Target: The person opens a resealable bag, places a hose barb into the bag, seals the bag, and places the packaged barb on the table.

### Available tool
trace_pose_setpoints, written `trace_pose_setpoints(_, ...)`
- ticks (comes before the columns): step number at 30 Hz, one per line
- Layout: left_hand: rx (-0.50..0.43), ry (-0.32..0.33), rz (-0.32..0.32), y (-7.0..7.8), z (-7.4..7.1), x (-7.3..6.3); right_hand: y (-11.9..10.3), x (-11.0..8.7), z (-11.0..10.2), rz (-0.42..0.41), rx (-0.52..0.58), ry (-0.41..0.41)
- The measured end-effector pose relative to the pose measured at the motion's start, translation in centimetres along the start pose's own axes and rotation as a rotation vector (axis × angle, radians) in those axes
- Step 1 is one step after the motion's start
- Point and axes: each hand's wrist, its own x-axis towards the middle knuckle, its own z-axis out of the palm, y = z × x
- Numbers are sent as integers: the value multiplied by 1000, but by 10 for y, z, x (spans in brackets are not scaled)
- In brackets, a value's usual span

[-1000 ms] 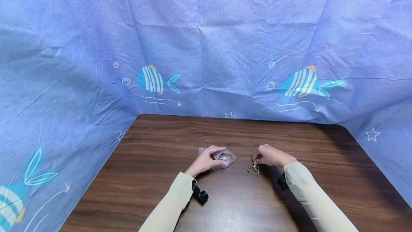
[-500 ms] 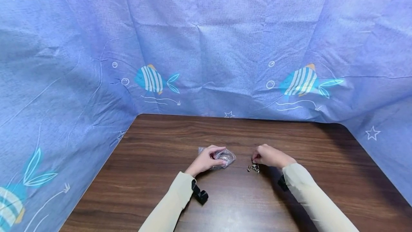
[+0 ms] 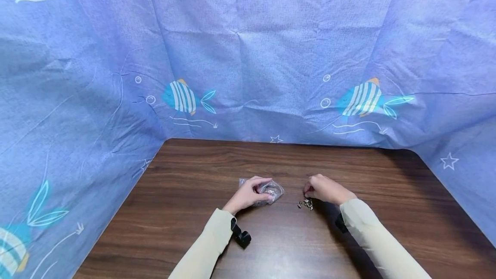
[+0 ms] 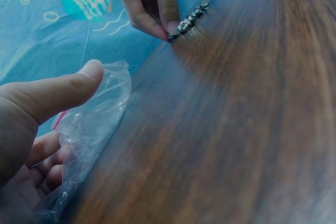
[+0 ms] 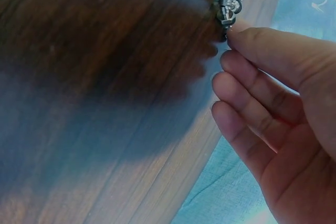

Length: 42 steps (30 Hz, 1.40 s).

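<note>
A clear plastic zip bag (image 3: 277,189) with a red line by its mouth lies on the table, small shiny pieces visible inside it. My left hand (image 3: 245,193) holds it, the thumb and fingers spread apart at its mouth; in the left wrist view the bag (image 4: 105,109) sags between them. To the right is a little pile of small silvery metal hardware (image 3: 308,203), with one bit slightly apart on its left. My right hand (image 3: 328,188) pinches a small metal piece at the pile's edge between thumb and forefinger. The fingertips mostly cover that piece, so its exact kind is unclear.
Under both hands is a dark wood-grain table (image 3: 201,158). A blue fish-print curtain (image 3: 271,63) hangs behind it and along its sides. Black straps with small cameras (image 3: 241,234) sit on the wrists.
Hardly anything differs. The left hand keeps its hold on the bag, and the right fingertips stay at the metal pile. The whole head view shifts very slightly.
</note>
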Motion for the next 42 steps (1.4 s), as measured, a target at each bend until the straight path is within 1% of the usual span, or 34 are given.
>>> trace_pose_setpoints(6,-3,-2,-3,1,0,1,0,0,0,-2,-23,3)
trace_pose_setpoints(11,12,0,-3,0,1,0,0,0,1,-25,-24,0)
trace_pose_setpoints(16,7,-3,-5,0,1,-2,-1,-1,2,-42,-29,-1)
trace_pose_setpoints(20,3,-1,-5,0,2,-1,-2,-1,1,-38,-25,-1)
trace_pose_setpoints(27,5,7,14,-1,3,-2,-2,0,-1,-23,-20,10)
trace_pose_setpoints(32,8,4,11,-3,5,-3,-3,1,0,-36,-11,19)
trace_pose_setpoints(36,8,0,3,-1,4,-3,-4,3,-2,-47,-1,18)
trace_pose_setpoints(42,6,1,5,0,3,-3,-6,8,-7,-31,3,23)
